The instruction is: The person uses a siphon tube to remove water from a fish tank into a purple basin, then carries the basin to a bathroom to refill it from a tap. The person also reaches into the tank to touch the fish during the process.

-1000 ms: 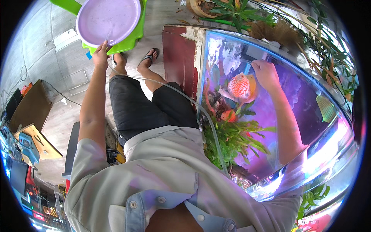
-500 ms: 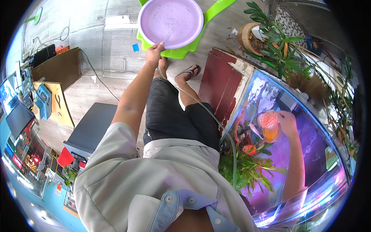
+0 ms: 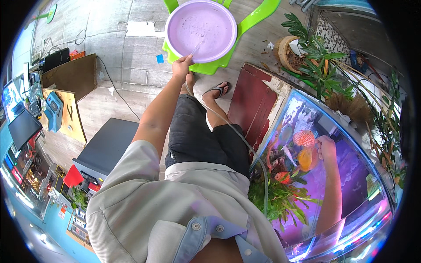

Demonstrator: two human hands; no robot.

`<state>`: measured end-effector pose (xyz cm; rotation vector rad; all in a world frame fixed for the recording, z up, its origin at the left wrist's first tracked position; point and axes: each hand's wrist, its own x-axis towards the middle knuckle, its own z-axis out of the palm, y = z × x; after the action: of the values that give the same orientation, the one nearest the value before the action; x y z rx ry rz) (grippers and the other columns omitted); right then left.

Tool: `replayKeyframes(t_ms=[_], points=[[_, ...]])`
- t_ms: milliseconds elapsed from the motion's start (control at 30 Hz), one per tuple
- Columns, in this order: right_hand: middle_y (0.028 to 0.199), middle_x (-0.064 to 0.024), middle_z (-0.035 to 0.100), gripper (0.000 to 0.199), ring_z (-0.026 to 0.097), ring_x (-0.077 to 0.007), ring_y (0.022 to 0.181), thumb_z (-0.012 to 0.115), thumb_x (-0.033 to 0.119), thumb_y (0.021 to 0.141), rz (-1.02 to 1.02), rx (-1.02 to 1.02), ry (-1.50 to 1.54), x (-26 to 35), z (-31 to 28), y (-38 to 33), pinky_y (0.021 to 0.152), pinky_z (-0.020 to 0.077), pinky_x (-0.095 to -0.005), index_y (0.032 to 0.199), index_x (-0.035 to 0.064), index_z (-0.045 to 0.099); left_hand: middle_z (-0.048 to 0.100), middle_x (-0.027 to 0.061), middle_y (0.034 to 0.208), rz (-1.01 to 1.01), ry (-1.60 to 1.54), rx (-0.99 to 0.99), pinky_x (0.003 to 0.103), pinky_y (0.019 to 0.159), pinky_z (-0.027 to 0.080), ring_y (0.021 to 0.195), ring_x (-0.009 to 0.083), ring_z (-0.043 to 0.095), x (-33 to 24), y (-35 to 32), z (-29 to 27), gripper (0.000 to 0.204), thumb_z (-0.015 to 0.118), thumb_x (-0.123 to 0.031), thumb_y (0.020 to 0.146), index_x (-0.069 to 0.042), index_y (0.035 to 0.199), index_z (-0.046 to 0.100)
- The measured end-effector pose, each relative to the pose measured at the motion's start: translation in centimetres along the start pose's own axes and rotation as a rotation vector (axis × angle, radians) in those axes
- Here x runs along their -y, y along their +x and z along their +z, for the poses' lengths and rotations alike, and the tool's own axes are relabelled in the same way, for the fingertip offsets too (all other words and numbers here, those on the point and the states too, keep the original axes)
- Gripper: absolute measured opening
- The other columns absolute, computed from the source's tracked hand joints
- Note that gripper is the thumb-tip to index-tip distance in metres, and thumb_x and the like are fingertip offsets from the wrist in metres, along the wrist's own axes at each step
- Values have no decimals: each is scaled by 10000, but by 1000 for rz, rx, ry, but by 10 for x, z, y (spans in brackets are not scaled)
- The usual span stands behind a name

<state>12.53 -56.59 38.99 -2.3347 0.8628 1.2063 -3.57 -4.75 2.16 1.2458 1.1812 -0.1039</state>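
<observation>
My left hand (image 3: 181, 66) is closed around one end of a clear flexible hose (image 3: 265, 188), whose tip points into a lilac basin (image 3: 168, 37). The basin holds a little water with dark specks and rests on a green plastic chair (image 3: 258, 15). From that hand the hose runs back past my legs to the plants in the aquarium (image 3: 372, 149). My right hand (image 3: 325, 147) is in the tank with fingers curled; whether they hold anything is hidden. Beside it swim a red-patterned discus fish (image 3: 304, 138) and an orange discus fish (image 3: 306, 158).
Green water plants (image 3: 280, 197) fill the tank's near left corner. A worn red cabinet (image 3: 252, 98) stands beside my legs. Potted plants (image 3: 322, 61) are behind the tank. At left are a dark grey box-shaped cabinet (image 3: 107, 144) and a cable (image 3: 115, 83) on the floor.
My view has shifted slightly, so basin and chair appear lower and farther right. In the tank, my right hand is a little apart from the red-patterned fish; the orange fish shows more fully.
</observation>
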Motion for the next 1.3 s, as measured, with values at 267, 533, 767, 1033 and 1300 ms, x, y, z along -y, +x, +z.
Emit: replayKeyframes(t_ms=[267, 533, 767, 1033, 1300], points=[[674, -45, 525, 233, 513, -129, 475, 536, 218, 961, -168, -92, -202, 8, -13, -15, 394, 401, -316, 1021, 34, 666, 741, 104, 984, 14, 18, 29, 283, 541, 493, 873, 164, 712, 18, 19, -11, 425, 739, -343, 892, 0, 1140, 705], [962, -228, 685, 260, 656, -417, 952, 542, 246, 956, -454, -460, -787, 10, -15, 7, 820, 523, -502, 980, 20, 668, 723, 84, 1030, 15, -53, 45, 237, 464, 420, 926, 195, 724, 6, 13, -6, 351, 702, -241, 937, 20, 1170, 683], [932, -206, 662, 216, 649, -406, 897, 510, 225, 962, -930, -829, -1193, -27, -34, 44, 803, 517, -482, 970, 50, 636, 717, 87, 1060, 18, -27, 75, 237, 466, 419, 921, 192, 725, 6, 15, -2, 356, 687, -252, 948, 17, 1181, 681], [973, -171, 678, 209, 649, -384, 878, 538, 222, 954, -797, -726, -1140, 12, -31, 17, 780, 511, -469, 1028, 68, 659, 706, 83, 1114, 1, 2, 70, 232, 491, 390, 984, 181, 709, 5, 13, -9, 376, 681, -280, 951, 1, 1201, 677], [960, -157, 676, 230, 652, -328, 909, 569, 256, 947, -1098, -827, -1124, -16, -52, 54, 827, 515, -432, 1065, 83, 665, 713, 111, 1043, 21, -24, 59, 249, 486, 417, 900, 176, 720, 8, 17, -6, 352, 696, -271, 942, 0, 1166, 700]])
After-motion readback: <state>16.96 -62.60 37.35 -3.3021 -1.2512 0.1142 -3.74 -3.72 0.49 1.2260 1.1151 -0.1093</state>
